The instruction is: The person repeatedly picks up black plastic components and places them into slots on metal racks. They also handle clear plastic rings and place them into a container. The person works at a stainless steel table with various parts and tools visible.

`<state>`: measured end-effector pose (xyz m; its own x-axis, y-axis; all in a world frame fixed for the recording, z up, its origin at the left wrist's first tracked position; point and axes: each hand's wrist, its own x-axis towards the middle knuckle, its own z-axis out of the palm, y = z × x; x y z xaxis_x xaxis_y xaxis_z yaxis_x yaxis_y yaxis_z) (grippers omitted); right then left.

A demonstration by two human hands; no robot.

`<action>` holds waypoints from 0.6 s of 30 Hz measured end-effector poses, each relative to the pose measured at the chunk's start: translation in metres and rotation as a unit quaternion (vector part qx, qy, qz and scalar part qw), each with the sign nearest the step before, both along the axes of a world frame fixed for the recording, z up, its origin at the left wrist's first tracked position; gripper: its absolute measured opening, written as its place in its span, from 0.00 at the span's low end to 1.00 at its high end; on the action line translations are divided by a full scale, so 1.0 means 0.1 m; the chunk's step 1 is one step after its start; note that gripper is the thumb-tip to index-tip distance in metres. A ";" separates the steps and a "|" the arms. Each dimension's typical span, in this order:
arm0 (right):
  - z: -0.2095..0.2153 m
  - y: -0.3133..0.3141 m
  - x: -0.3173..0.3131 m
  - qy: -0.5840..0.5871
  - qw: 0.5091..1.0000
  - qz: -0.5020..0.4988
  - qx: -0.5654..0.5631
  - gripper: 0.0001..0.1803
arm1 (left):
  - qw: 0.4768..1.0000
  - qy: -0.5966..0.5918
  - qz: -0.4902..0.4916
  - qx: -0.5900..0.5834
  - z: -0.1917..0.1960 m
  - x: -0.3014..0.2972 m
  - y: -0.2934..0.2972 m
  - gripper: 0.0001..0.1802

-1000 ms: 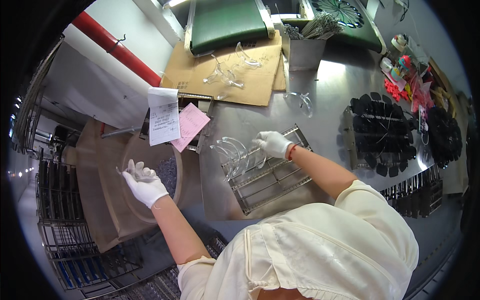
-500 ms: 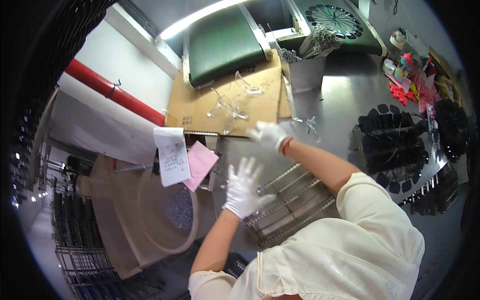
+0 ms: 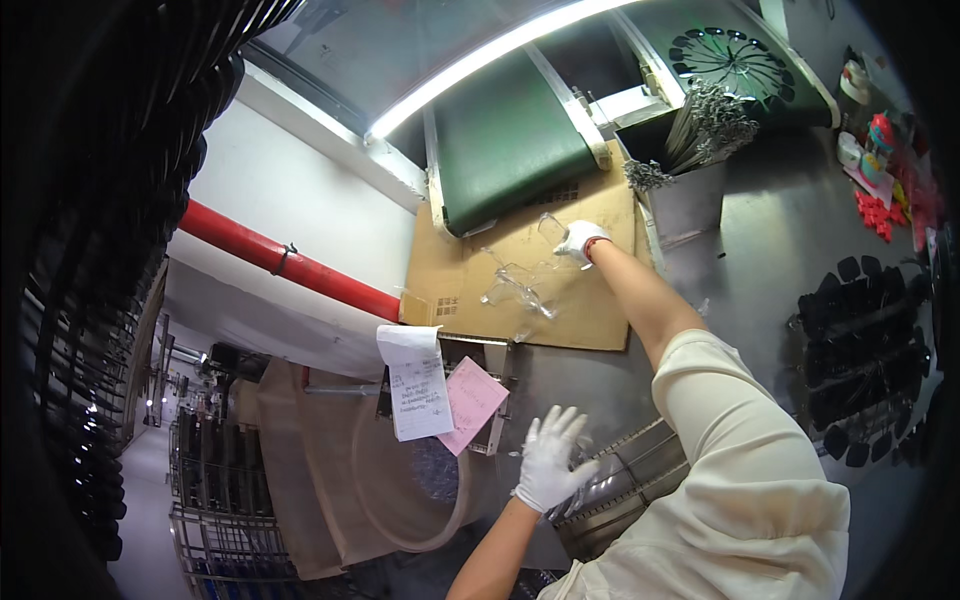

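Note:
My right hand (image 3: 580,242), in a white glove, reaches over the cardboard sheet (image 3: 590,310) on the bench. Its fingers are closed at a clear plastic piece (image 3: 549,228); the glove partly covers the grip. Closer to me on the same sheet lies a loose group of clear, branched plastic pieces (image 3: 520,288). My left hand (image 3: 548,465), also white-gloved, is held with fingers spread beside a slatted metal rack (image 3: 630,470). Small clear shiny bits show by its thumb, too indistinct to name.
A green conveyor belt (image 3: 510,140) ends above the cardboard. Beside it stands a metal bin (image 3: 690,205) of thin grey stems. Black paddle-shaped parts (image 3: 865,350) lie at right. A white notepad (image 3: 418,395) and pink slip (image 3: 475,403) sit left, above a round tub (image 3: 460,500).
My right hand has moved farther out, from the cardboard's near edge to a clear plastic piece, and closed there. The left hand stays spread near the rack. The whole view has shifted.

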<state>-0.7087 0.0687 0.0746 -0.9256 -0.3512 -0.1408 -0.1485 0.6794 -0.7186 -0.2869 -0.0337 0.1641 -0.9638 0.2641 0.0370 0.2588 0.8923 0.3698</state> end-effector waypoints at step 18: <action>1.32 1.21 3.80 0.457 0.864 0.098 -0.188 0.08 | 0.827 -0.088 0.279 0.480 0.68 0.32 0.19 0.12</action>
<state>-0.3288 0.1900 0.2062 -0.5073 -0.3757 0.7755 -0.8562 0.3217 -0.4042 -0.2545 -0.0143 0.2321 -0.9385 -0.2931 -0.1825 -0.2275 0.1273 0.9654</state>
